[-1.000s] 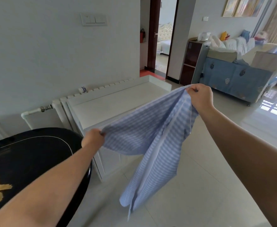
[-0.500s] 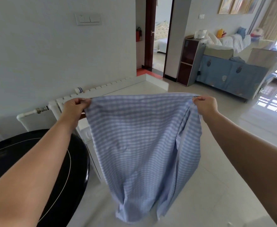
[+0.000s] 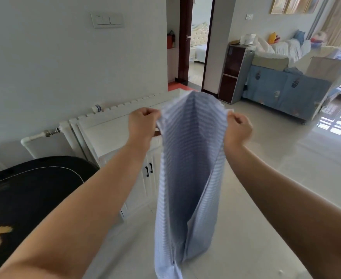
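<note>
A light blue striped cloth (image 3: 187, 168) hangs in the air in front of me, folded lengthwise so its middle bulges away from me. My left hand (image 3: 143, 122) pinches one top corner of the striped cloth. At the other top corner my right hand (image 3: 238, 127) grips it. The two hands are close together at chest height. The cloth's lower end dangles above the floor near the bottom of the view.
A black oval table (image 3: 30, 190) stands at the lower left. Behind the cloth are a white cabinet (image 3: 113, 137) and a white radiator (image 3: 69, 127) against the wall. A blue covered sofa (image 3: 282, 89) and a dark shelf unit (image 3: 234, 71) stand at the right rear, beside a doorway.
The cloth was stretched wide between my hands half a second ago. Both hands have since come together, and the cloth now hangs folded in a narrow drape.
</note>
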Available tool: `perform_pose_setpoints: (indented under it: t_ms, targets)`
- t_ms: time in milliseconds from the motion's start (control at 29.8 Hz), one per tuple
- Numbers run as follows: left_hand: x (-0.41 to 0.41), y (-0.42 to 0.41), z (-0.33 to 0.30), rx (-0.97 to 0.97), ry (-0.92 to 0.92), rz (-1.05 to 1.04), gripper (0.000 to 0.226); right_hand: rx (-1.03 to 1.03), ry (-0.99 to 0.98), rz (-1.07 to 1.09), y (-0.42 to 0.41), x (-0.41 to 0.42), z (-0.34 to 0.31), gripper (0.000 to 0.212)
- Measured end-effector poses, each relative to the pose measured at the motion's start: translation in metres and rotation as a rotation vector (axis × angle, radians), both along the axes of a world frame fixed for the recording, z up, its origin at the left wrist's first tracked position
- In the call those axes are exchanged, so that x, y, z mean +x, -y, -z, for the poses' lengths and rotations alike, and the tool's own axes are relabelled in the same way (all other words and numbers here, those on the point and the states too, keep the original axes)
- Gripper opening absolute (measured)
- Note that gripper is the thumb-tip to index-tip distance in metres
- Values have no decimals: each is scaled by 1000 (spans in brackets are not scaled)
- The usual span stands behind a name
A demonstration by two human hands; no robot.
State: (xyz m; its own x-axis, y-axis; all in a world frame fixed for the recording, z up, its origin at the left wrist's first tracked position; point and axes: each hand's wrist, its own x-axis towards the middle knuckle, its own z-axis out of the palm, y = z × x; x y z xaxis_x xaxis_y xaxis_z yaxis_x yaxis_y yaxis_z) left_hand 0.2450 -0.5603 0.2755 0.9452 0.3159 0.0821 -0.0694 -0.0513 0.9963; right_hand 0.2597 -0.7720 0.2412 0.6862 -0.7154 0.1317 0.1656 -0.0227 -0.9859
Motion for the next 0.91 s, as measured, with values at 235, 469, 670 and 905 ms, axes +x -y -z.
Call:
perform_pose_setpoints:
  t_ms: [235,469,670,905]
  targets:
    - [-34,64,34,-50,-56,131,11,120,21,-372,-67,-56,14,14]
    - [-60,58,51,4,48,125,19,265,6,-455,-70,-72,15,17]
    - [-69,41,70,340,121,260,54,546,-135,-549,-62,-74,21,18]
    - [-61,23,75,489,223,237,32,723,-225,-643,-71,-73,29,21]
